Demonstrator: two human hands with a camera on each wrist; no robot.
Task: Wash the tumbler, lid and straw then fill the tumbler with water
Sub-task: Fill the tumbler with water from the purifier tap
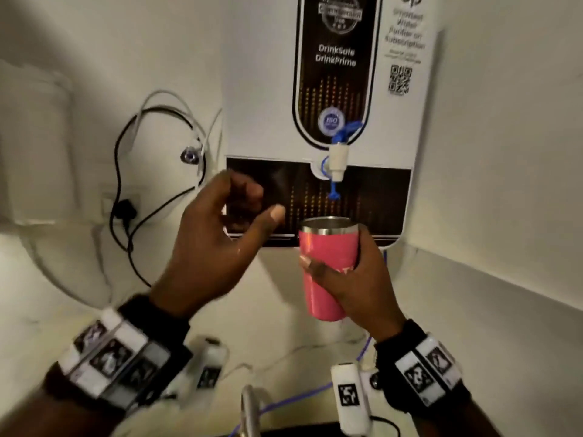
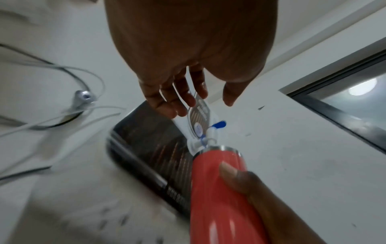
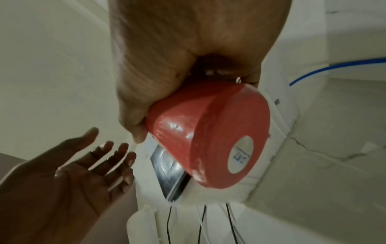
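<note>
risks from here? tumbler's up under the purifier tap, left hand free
1. The tumbler rim sits slightly left of the tap spout; water could run down its side.
2. The right hand grips a tumbler that looks wet and slightly tilted; it may slip as it fills.
3. The left hand holds nothing, well short of the tap lever; its reach could knock the rim.

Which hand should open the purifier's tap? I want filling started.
The left hand: it is free, raised near the tap, while the right hand holds the tumbler under the spout.
</note>
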